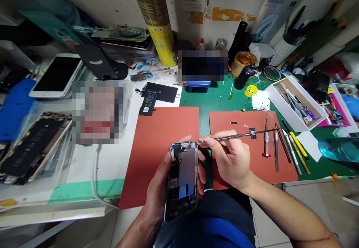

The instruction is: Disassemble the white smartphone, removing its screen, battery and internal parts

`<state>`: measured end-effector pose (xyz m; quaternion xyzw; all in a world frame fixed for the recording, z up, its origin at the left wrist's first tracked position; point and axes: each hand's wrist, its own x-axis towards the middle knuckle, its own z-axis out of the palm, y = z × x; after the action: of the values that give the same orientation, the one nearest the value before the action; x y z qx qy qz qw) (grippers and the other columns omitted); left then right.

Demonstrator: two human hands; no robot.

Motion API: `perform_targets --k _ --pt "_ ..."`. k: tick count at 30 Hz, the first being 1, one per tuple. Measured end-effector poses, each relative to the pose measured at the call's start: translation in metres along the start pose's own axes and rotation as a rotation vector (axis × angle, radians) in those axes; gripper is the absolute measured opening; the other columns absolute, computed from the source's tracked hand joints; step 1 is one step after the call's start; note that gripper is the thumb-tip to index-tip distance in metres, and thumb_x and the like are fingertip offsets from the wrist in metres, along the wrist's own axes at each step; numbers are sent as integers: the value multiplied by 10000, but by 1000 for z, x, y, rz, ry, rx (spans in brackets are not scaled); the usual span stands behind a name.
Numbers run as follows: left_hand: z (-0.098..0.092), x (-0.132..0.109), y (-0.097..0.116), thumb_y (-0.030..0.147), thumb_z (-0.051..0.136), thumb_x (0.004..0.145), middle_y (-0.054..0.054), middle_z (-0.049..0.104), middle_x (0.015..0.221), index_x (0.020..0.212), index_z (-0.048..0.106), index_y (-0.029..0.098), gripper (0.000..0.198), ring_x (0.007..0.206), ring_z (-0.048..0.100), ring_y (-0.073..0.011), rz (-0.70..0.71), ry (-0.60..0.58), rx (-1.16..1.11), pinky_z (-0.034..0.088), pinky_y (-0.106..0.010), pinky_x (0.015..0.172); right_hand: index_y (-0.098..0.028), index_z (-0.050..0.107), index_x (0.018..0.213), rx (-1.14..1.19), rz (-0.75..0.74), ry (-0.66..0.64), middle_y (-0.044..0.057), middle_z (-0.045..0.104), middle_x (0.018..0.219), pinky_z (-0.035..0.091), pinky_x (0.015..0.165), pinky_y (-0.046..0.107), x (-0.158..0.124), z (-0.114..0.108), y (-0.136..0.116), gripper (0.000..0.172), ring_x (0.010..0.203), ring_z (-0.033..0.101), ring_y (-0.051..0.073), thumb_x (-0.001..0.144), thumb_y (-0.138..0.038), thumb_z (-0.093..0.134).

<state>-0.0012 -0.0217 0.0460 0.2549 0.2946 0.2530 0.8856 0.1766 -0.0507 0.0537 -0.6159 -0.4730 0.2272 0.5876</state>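
Note:
My left hand [157, 182] is wrapped round an opened smartphone [187, 173] with its screen off and its inside facing up. The phone is tilted and held above the front edge of the bench. My right hand [234, 160] pinches a slim metal pry tool [244, 135]. Its working end meets the phone's upper right corner; my fingers partly cover the tool there. Below the tool's far end, a small black part [252, 133] lies on the right-hand red mat [224, 169].
A second red mat [157, 143] lies left, with two black phone batteries [149, 100] at its top edge. A screwdriver [266, 139], tweezers [276, 151] and several pen-like tools lie right. A spray can [162, 35], a tool box [297, 102] and another opened phone [33, 143] stand around.

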Motion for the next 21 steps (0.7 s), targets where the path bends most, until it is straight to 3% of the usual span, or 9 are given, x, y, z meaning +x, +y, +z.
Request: perform_targets --k 8,15,21 --pt "1 1 2 672 484 1069 -102 776 926 1475 614 187 645 701 751 -267 0 -13 -7 628 -384 646 -258 671 930 -51 -101 4 -45 798 753 680 575 231 0 0 2 144 687 834 153 1069 -220 671" --pt "0 1 1 653 412 1101 -112 767 937 1301 685 185 577 688 746 -254 22 -55 25 609 -363 629 -255 658 872 13 -44 -40 -54 780 715 675 606 230 0 2 1 197 654 810 135 1056 -185 669" --pt "-1 0 -3 621 525 1081 -87 775 1010 1576 505 268 608 625 714 -201 35 22 -66 612 -330 601 -256 635 886 65 68 -47 -32 804 726 670 602 234 5 -2 -3 157 681 828 152 1036 -232 673"
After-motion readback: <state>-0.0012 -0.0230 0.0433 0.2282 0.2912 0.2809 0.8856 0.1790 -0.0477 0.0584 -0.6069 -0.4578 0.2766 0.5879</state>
